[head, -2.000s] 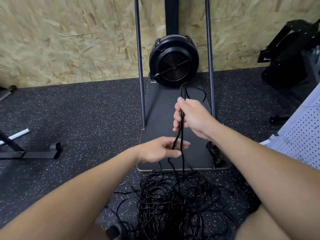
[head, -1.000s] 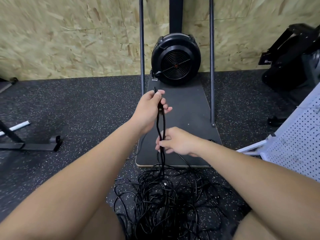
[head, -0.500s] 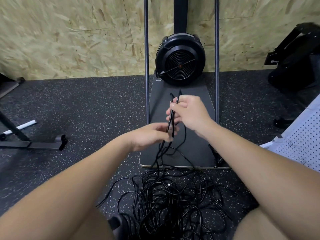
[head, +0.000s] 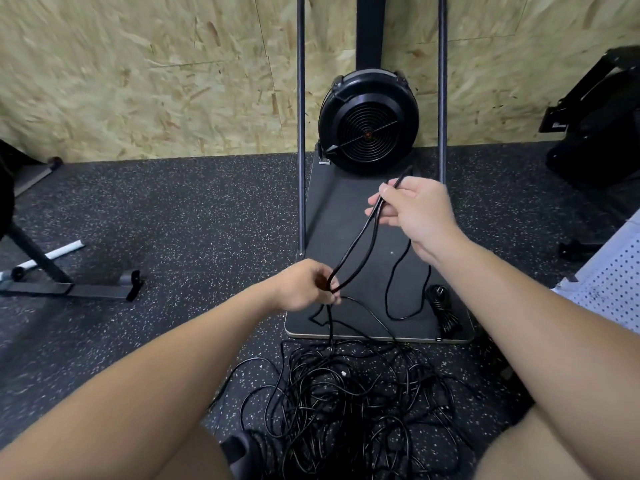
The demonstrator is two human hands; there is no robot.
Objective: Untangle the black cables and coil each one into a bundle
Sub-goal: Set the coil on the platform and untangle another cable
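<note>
Speckled black rubber floor (head: pixel 173 220) runs up to a chipboard wall (head: pixel 138 74). On the floor, close in front of the person, lies a loose tangle of black cables (head: pixel 349 403). One cable loop (head: pixel 353 251) rises clear of the tangle and is stretched between both hands. The left hand (head: pixel 304 285) pinches the lower bend of the loop with curled fingers. The right hand (head: pixel 412 209), higher and farther out, pinches the upper end between thumb and fingers; a short length projects beyond the grip. A slack strand hangs from the right hand onto a dark base plate (head: pixel 339 209). A coiled bundle (head: pixel 443 311) lies at the plate's near right corner. A round black fan housing (head: pixel 369 128) stands at the plate's far end, between two upright rods (head: pixel 300 133).
</note>
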